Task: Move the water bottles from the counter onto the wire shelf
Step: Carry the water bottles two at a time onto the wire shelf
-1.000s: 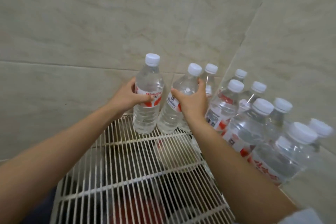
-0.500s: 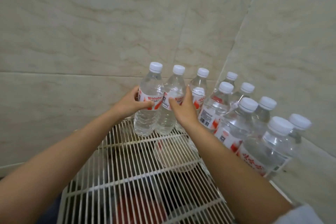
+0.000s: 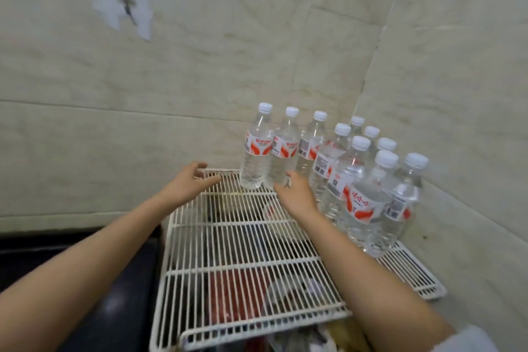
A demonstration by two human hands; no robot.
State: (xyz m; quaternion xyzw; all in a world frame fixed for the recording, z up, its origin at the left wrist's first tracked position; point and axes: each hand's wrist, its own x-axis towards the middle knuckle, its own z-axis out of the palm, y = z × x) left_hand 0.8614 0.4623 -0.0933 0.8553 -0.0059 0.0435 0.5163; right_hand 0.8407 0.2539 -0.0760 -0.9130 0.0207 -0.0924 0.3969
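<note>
Several clear water bottles with white caps and red-and-white labels stand on the white wire shelf [image 3: 245, 240], packed along its right side and back corner. The leftmost bottle [image 3: 256, 148] and the one beside it [image 3: 283, 151] stand upright at the back edge. My left hand [image 3: 190, 180] hovers open over the shelf, to the left of the leftmost bottle and apart from it. My right hand [image 3: 297, 194] is open just below the second bottle's base, fingertips close to it, holding nothing.
Tiled walls close in behind and on the right, meeting in a corner [image 3: 368, 71]. A dark surface [image 3: 85, 266] lies left of the shelf. Red and other items [image 3: 237, 291] show blurred through the wires below. The left and front parts of the shelf carry no bottles.
Both hands have let go of the two bottles, which now stand on the shelf, and have drawn back towards me. The view has pulled away and tilted up.
</note>
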